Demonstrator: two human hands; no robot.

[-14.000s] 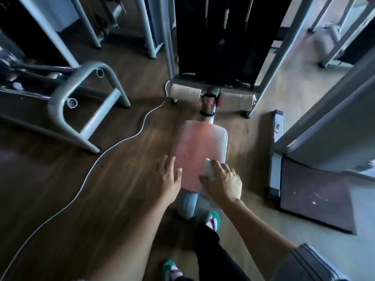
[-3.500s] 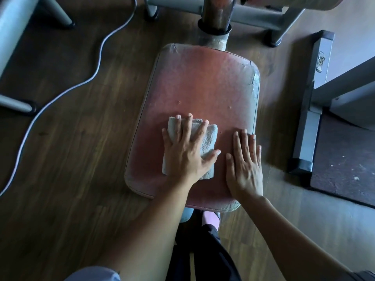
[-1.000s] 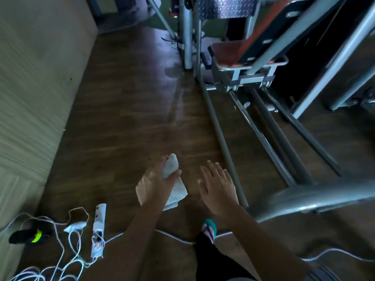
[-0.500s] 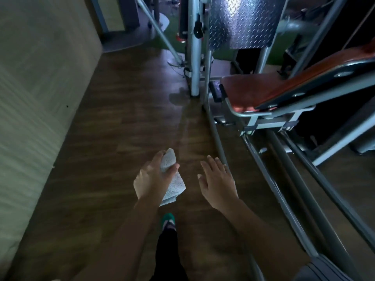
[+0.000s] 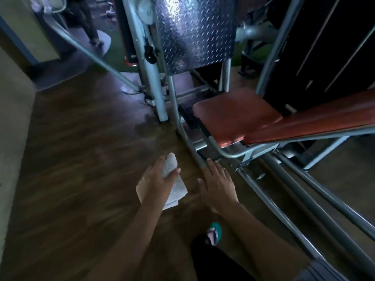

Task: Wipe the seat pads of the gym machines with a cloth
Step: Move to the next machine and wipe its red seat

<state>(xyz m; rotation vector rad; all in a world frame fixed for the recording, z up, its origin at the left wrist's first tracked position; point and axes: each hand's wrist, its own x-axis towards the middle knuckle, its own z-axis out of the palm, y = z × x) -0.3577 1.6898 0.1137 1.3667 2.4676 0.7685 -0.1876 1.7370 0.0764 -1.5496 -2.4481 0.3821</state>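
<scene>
While the left hand (image 5: pixel 154 184) is held out over the wooden floor (image 5: pixel 77 163), its fingers and thumb are pinched around a folded pale cloth (image 5: pixel 172 180); one end of the cloth pokes out past the fingertips and the rest hangs below the palm. Just to the right of it, apart from the cloth, the right hand (image 5: pixel 218 186) is stretched forward, palm down, with the fingers (image 5: pixel 213 168) straight, slightly spread and holding nothing. Directly beyond those fingertips a grey frame tube (image 5: pixel 188 142) runs slantwise across the floor, and a curved rail (image 5: pixel 227 153) passes between the fingertips and the red seat pad (image 5: pixel 233 118). The pad sits beyond and to the right of both hands, clear of them, and joins a long red backrest pad (image 5: pixel 316 124) that slopes off to the right. Beyond the pad stands a diamond-pattern metal plate (image 5: pixel 194 31) on thin legs, with a pale upright post (image 5: pixel 154 84) to its left. Heavy dark bars (image 5: pixel 316 201) lie along the floor right of the right hand. Below the hands, a foot in a teal sandal (image 5: pixel 215 233) shows. Far beyond the left fingers, someone's legs (image 5: pixel 87 21) stand near a doorway. No containers are visible.
</scene>
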